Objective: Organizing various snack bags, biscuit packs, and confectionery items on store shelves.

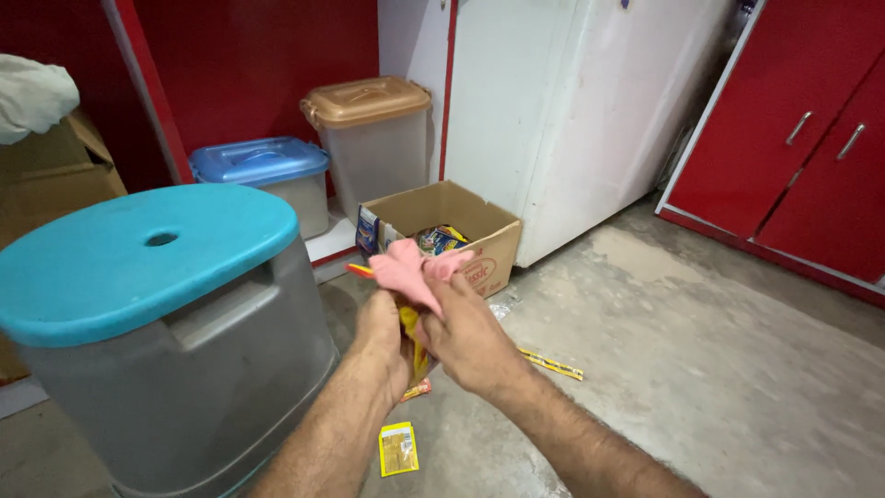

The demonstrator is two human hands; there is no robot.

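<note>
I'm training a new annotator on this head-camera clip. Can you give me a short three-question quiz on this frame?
1. True or false: both hands grip the same bunch of pink and yellow wrappers.
2. Which bin stands nearest the left hand? A) grey bin with teal lid B) bin with blue lid C) bin with tan lid
3. What lies on the concrete floor just below the hands?

Key
1. True: the right hand holds it too.
2. A
3. A small yellow sachet; a yellow strip lies to the right, near the open cardboard box.
</note>
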